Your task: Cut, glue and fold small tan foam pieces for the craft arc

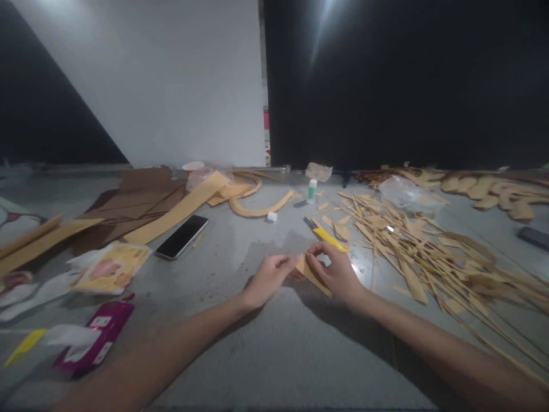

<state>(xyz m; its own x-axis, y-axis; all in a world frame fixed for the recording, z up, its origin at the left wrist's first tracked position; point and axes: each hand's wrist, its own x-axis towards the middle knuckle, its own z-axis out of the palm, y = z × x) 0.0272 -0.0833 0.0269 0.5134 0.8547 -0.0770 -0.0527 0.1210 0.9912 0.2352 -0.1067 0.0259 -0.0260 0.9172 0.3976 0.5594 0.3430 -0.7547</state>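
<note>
Between my two hands is a small tan piece of cardboard, tilted, with one end pointing toward me. My left hand pinches its left edge with thumb and fingers. On the other side, my right hand is closed around its upper part, and the fingers hide some of it. Just beyond the right hand lie yellow-handled scissors, blades pointing away to the left. A green and white glue stick stands upright farther back, and its white cap sits apart on the table.
Cut tan strips pile up on the right, beside a clear plastic bag. Curved cardboard pieces lie at the far right. Leftward are a black phone, a tissue pack, a purple device and brown sheets.
</note>
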